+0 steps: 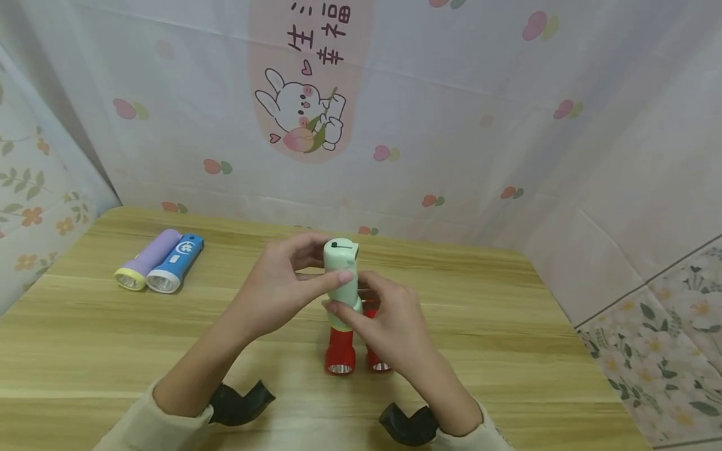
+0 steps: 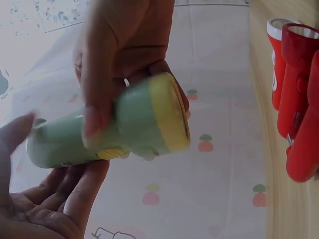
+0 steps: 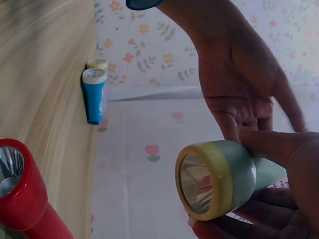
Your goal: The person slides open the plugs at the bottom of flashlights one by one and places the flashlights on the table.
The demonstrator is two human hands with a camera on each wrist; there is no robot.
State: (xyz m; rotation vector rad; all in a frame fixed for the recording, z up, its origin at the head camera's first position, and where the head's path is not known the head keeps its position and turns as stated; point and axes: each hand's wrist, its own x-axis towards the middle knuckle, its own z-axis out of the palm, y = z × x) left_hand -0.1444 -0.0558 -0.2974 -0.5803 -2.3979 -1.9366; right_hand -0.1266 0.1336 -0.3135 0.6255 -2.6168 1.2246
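Note:
A pale green flashlight (image 1: 340,260) with a yellow lens ring hangs above the table, lens end down. My right hand (image 1: 395,319) grips it near its head, thumb on one side and fingers on the other. Up by the tail end is my left hand (image 1: 276,282). In the left wrist view its fingers (image 2: 85,191) are nearly straight against the green body, while the thumb stands off the tail. The yellow ring and reflector (image 3: 199,184) show in the right wrist view. A red flashlight (image 1: 340,357) lies below the green one.
Several red flashlights (image 2: 294,84) lie together, one with a white rim. A purple flashlight (image 1: 155,254) and a blue flashlight (image 1: 183,260) lie side by side at the table's left. Printed cloth (image 1: 451,125) hangs behind the wooden table (image 1: 485,313).

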